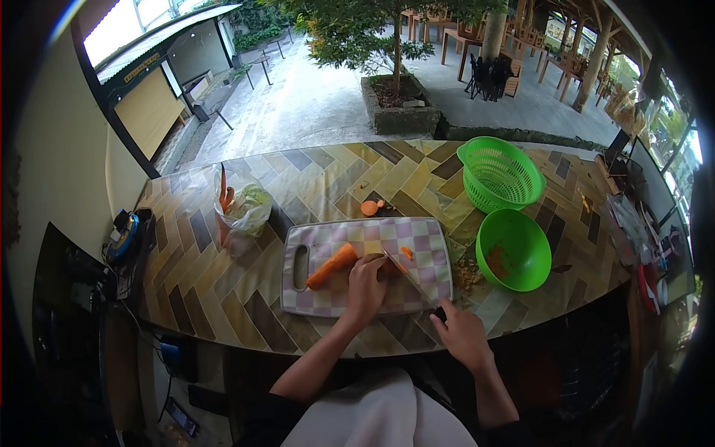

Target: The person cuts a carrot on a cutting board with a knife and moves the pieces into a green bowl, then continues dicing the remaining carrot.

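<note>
On the checkered cutting board (320, 299), my left hand (366, 284) is closed over a piece of carrot that it mostly hides. My right hand (459, 332) is wrapped round the dark handle of a knife (419, 288), whose blade slants up and left to the carrot by my left fingertips. A larger carrot piece (332, 266) lies left of my left hand. Cut orange slices (407, 252) rest on the board right of the blade. Beyond the board's far edge are carrot ends (369, 208).
A green bowl (533, 261) with orange bits inside stands right of the board, with a green colander (500, 173) behind it. Peelings (468, 276) lie between board and bowl. At the left is a plastic bag (245, 214) with vegetables. A phone (181, 417) lies at lower left.
</note>
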The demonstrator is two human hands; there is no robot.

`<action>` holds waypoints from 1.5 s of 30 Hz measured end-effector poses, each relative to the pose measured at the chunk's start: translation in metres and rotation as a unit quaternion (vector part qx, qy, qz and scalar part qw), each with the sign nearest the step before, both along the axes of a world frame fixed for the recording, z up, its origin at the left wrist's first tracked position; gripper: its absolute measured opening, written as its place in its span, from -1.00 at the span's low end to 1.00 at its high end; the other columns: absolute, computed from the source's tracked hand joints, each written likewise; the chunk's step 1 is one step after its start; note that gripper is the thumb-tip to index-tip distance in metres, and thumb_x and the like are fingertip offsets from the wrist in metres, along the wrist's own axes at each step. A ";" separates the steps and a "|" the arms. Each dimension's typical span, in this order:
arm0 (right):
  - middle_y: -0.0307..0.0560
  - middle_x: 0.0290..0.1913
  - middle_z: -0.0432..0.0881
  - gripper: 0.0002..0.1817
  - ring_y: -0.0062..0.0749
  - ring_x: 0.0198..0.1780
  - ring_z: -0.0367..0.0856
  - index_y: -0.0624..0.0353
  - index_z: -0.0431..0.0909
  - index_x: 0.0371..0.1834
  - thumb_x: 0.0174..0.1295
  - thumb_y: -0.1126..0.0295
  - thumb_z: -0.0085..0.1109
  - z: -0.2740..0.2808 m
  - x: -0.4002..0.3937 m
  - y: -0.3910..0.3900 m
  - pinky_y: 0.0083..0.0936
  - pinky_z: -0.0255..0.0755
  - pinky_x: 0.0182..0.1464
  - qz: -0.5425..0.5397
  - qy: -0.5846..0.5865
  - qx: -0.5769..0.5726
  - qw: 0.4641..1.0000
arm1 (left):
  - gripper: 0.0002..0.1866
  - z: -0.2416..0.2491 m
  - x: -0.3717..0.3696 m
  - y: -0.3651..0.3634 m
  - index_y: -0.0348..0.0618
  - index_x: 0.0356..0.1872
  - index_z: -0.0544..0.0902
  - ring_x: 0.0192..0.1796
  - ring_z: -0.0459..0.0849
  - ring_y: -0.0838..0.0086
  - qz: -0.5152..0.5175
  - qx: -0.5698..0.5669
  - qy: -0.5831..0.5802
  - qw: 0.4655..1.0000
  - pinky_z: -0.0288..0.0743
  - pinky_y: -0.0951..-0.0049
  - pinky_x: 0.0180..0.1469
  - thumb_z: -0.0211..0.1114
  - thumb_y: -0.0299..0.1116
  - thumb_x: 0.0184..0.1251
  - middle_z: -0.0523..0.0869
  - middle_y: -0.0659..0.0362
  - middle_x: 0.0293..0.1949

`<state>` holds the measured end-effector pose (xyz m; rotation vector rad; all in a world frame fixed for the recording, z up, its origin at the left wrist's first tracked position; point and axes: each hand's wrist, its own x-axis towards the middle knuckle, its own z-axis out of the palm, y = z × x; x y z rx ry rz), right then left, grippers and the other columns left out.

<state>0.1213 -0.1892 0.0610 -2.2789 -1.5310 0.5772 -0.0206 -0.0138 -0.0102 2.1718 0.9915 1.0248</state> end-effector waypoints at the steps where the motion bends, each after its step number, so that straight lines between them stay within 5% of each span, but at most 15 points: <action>1: 0.24 -0.44 0.64 -0.68 0.28 -0.27 0.63 0.18 0.46 0.01 0.39 0.18 0.13 0.001 -0.002 -0.002 0.05 0.44 -0.24 -0.003 -0.001 0.005 1.000 | -0.65 0.002 -0.001 -0.001 -0.33 -0.03 0.69 0.07 0.65 0.03 0.000 -0.044 -0.015 0.999 0.50 0.17 0.14 0.32 -0.62 0.08 0.73 -0.04 -0.05; 6: 0.16 -0.47 0.65 -0.67 0.22 -0.30 0.65 0.15 0.51 -0.03 0.30 0.19 0.25 -0.008 0.003 -0.012 0.00 0.46 -0.25 -0.026 -0.015 0.055 0.998 | -0.77 0.020 -0.004 -0.006 -0.33 -0.12 0.59 0.02 0.65 0.05 0.026 -0.163 -0.048 0.985 0.50 0.17 0.05 0.38 -0.51 0.23 0.68 -0.05 -0.09; 9: 0.16 -0.45 0.65 -0.68 0.20 -0.29 0.66 0.14 0.52 -0.05 0.26 0.20 0.29 -0.008 0.007 -0.014 -0.02 0.46 -0.25 -0.032 -0.016 0.052 0.998 | -0.65 0.029 0.001 0.000 -0.28 -0.20 0.59 -0.09 0.69 0.27 0.030 0.061 -0.005 0.998 0.54 0.23 -0.02 0.55 -0.36 0.09 0.66 0.03 -0.17; 15: 0.17 -0.42 0.66 -0.69 0.20 -0.27 0.66 0.14 0.53 -0.09 0.24 0.21 0.31 -0.002 0.011 -0.019 -0.03 0.47 -0.24 -0.043 -0.020 0.050 0.998 | -0.57 0.024 0.025 0.026 -0.19 -0.28 0.65 -0.14 0.61 0.27 -0.083 -0.054 0.046 0.994 0.49 0.30 -0.12 0.67 -0.25 -0.14 0.60 0.10 -0.28; 18: 0.17 -0.41 0.66 -0.69 0.20 -0.27 0.66 0.14 0.54 -0.10 0.24 0.20 0.32 0.003 0.010 -0.024 -0.03 0.47 -0.24 -0.047 -0.020 0.049 0.997 | -0.65 0.033 0.036 0.028 -0.20 -0.30 0.63 -0.09 0.59 0.20 -0.077 -0.080 0.077 0.991 0.46 0.20 -0.05 0.61 -0.29 -0.03 0.60 0.08 -0.23; 21: 0.17 -0.41 0.67 -0.69 0.20 -0.28 0.66 0.17 0.53 -0.10 0.26 0.21 0.31 0.012 0.007 -0.029 -0.06 0.47 -0.26 -0.049 -0.007 0.046 0.998 | -0.68 0.018 0.046 0.038 -0.20 -0.29 0.66 -0.25 0.60 0.37 -0.020 0.088 0.061 0.994 0.48 0.32 -0.18 0.59 -0.30 0.02 0.62 0.12 -0.32; 27: 0.21 -0.53 0.56 -0.69 0.19 -0.44 0.57 0.31 0.46 -0.15 0.43 0.21 0.15 0.008 0.015 -0.036 -0.17 0.39 -0.35 -0.069 0.143 0.077 0.984 | -0.78 0.040 0.028 0.024 -0.26 -0.30 0.62 -0.36 0.63 0.46 0.029 -0.061 -0.101 0.993 0.44 0.41 -0.35 0.50 -0.38 0.19 0.69 0.16 -0.42; 28: 0.22 -0.56 0.53 -0.67 0.19 -0.47 0.54 0.33 0.44 -0.17 0.46 0.21 0.11 0.009 0.015 -0.035 -0.17 0.36 -0.37 -0.074 0.161 0.070 0.982 | -0.77 0.048 0.020 0.016 -0.35 -0.14 0.65 -0.12 0.67 0.19 0.013 -0.146 -0.035 0.989 0.53 0.26 -0.04 0.40 -0.50 0.20 0.71 0.02 -0.27; 32: 0.34 -0.53 0.53 -0.65 0.36 -0.34 0.56 0.32 0.40 -0.23 0.53 0.18 -0.03 -0.001 0.017 -0.030 0.06 0.30 -0.31 -0.047 0.193 0.035 0.979 | -0.55 0.016 -0.003 0.007 -0.34 0.04 0.70 0.07 0.66 0.05 -0.027 -0.028 0.043 0.998 0.52 0.23 0.17 0.33 -0.64 0.02 0.73 -0.11 -0.12; 45: 0.32 -0.51 0.59 -0.65 0.36 -0.35 0.59 0.26 0.36 -0.21 0.55 0.14 -0.13 -0.011 -0.004 -0.015 0.18 0.37 -0.29 0.007 0.081 0.023 0.996 | -0.58 0.011 -0.001 0.003 -0.27 -0.04 0.76 0.04 0.64 0.10 -0.031 0.001 0.051 0.998 0.53 0.25 0.13 0.30 -0.71 -0.01 0.74 -0.02 -0.07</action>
